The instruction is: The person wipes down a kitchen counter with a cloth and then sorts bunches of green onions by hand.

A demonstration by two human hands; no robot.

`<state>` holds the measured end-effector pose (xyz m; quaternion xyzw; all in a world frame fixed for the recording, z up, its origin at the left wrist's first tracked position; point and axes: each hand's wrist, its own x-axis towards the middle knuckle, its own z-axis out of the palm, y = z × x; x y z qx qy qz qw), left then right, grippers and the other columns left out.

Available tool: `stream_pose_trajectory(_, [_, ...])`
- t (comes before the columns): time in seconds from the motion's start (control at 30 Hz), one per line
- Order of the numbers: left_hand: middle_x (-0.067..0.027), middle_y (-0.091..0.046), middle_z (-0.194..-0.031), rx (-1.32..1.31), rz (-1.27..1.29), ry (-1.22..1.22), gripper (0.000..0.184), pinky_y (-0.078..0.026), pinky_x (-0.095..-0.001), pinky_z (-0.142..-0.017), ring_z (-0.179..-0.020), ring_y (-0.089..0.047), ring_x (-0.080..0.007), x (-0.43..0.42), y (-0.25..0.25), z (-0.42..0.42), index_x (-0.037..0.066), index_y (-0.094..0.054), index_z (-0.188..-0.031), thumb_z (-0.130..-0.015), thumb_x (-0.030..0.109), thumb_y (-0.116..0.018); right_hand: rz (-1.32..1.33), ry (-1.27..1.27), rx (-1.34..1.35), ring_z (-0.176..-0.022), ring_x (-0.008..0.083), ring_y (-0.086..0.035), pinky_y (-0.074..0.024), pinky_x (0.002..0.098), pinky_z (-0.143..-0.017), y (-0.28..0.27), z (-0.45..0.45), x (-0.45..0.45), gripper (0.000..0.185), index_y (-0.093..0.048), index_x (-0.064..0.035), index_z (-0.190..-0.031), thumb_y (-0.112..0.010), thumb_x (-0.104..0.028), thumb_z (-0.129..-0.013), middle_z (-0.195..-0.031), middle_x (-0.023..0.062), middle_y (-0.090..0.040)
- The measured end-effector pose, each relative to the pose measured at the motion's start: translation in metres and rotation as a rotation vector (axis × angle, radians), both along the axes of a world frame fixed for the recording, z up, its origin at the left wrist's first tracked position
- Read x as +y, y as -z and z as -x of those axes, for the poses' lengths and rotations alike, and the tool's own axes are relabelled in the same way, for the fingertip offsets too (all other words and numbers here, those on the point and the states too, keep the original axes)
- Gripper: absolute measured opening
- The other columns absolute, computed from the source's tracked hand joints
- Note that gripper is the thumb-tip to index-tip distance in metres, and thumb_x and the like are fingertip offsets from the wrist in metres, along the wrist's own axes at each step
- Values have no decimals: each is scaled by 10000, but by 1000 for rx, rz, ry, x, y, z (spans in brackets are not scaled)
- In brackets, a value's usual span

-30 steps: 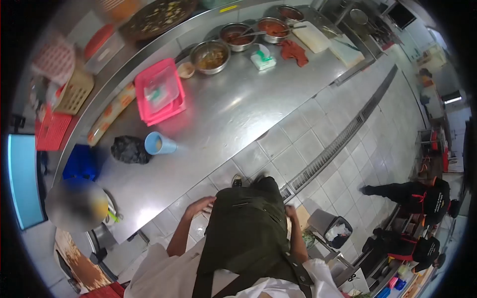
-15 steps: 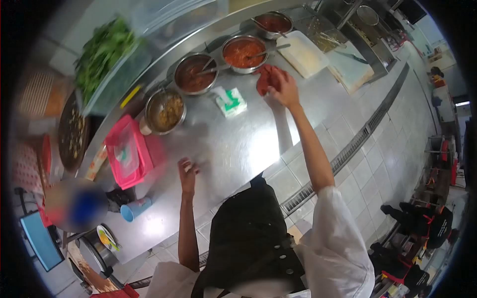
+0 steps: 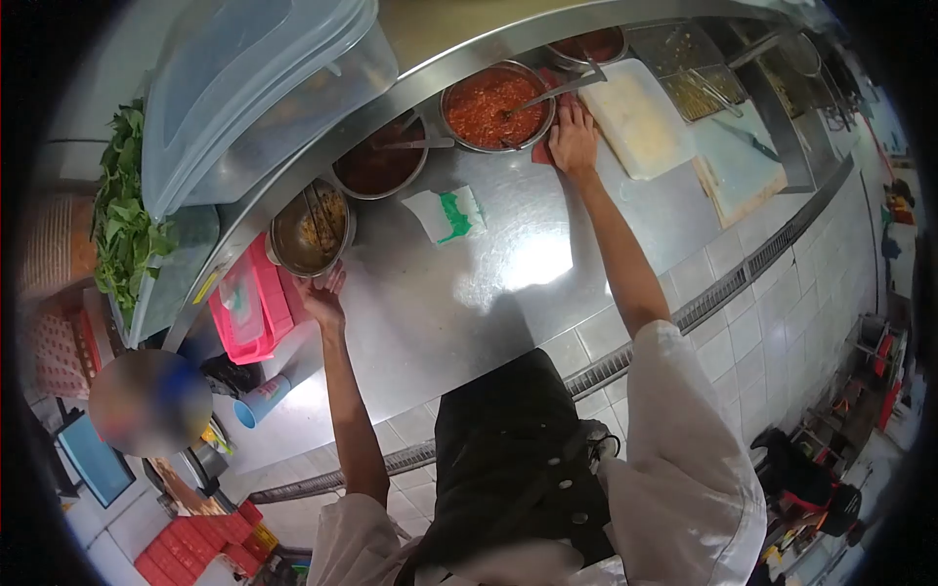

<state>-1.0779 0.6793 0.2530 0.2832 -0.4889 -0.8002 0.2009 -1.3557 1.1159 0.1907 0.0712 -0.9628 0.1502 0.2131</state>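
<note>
My right hand presses down on a red cloth, mostly hidden under the palm and fingers. It lies between a steel bowl of chunky red sauce with a spoon in it and a white rectangular block or tray. My left hand has its fingers spread against the lower side of a tilted steel bowl, which holds brown food and dark tongs or chopsticks. Between these bowls stands one of dark red sauce. A green and white packet lies on the steel counter.
Pink containers and a blue cup stand at the counter's left. A large clear plastic box and leafy greens sit on the shelf above. A knife rests on a cutting board at the right.
My left hand has moved up and left to the bowl of brown food. My right hand has slid the cloth back beside the red sauce bowl. The view has shifted.
</note>
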Motion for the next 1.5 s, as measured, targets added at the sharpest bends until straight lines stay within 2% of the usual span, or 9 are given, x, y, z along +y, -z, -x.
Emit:
stream_pose_trajectory(0.4, [-161, -335, -1441, 21, 39, 137, 535, -418, -536, -1018, -1210, -482, -434, -6, -8, 43, 171, -240, -1457, -978, 258, -463, 558, -36, -183, -869, 417, -577, -456, 477, -811, -49, -119, 30, 212, -593, 28, -964, -525, -93, -804, -865, 234, -596])
stream_pose_trajectory(0.57, [-172, -297, -1457, -203, -90, -73, 784, -369, -535, -1030, -1270, -416, -417, 8, 17, 38, 155, -240, -1471, -878, 620, -457, 182, -27, -80, -1158, 410, -467, -347, 480, -1008, -35, -61, 21, 431, -610, -16, -1108, -583, -266, -758, -1233, 220, -539])
stream_pose_trajectory(0.8, [-170, -447, -1285, -231, -126, 316, 527, -506, -429, -910, -1033, -599, -368, 84, -8, 91, 87, -361, -1378, -953, 366, -501, 128, -193, -131, -1356, 382, -302, -234, 529, -1099, -5, -157, -14, 625, -466, 6, -1296, -573, -310, -767, -1427, 194, -404])
stream_pose_trajectory(0.87, [-150, -474, -1262, -60, -19, 294, 455, -537, -390, -865, -1016, -609, -309, 83, -2, 118, 35, -404, -1336, -957, 255, -527, 237, -267, -124, -1296, 450, -348, -227, 547, -1093, -18, -222, -33, 580, -512, 46, -1233, -611, -257, -749, -1391, 250, -416])
stream_pose_trajectory(0.93, [-144, -473, -1270, -77, 19, 295, 418, -550, -372, -846, -1004, -613, -279, 78, 3, 135, 12, -415, -1320, -958, 191, -521, 1198, 93, -621, -1275, 474, -359, -243, 583, -1069, -31, -275, -80, 565, -514, 38, -1223, -639, -216, -734, -1389, 276, -403])
stream_pose_trajectory(1.0, [-138, -472, -1279, -104, 57, 308, 382, -563, -354, -827, -991, -617, -248, 78, 5, 145, -12, -426, -1303, -959, 128, -515, 424, -483, -130, -1346, 437, -295, -263, 565, -1074, -16, -324, -92, 481, -513, -18, -1144, -684, -220, -742, -1460, 228, -323])
stream_pose_trajectory(1.4, [-147, -462, -1306, 55, -211, 124, 465, -558, -400, -841, -1154, -502, -262, 99, 0, 146, 53, -392, -1363, -932, 83, -566, 279, -849, -380, -1403, 354, -234, -134, 544, -1150, -20, -363, -196, 762, -361, -118, -1434, -675, -295, -762, -1498, 142, -313])
stream_pose_trajectory(1.47, [-160, -518, -1193, -30, 1286, 71, 496, -547, -356, -803, -1155, -521, -250, 146, -60, 125, 62, -400, -1360, -914, 114, -610, 293, -789, -423, -1373, 328, -306, -233, 544, -1114, -14, -390, -143, 597, -492, -142, -1308, -669, -316, -765, -1467, 130, -360])
stream_pose_trajectory(1.5, [-164, -507, -1176, 106, 1127, 261, 471, -536, -335, -791, -1127, -533, -250, 161, -62, 119, 57, -419, -1337, -911, 117, -612, 294, -772, -425, -1373, 328, -306, -233, 544, -1114, -26, -385, -110, 597, -492, -142, -1308, -669, -316, -765, -1467, 130, -360])
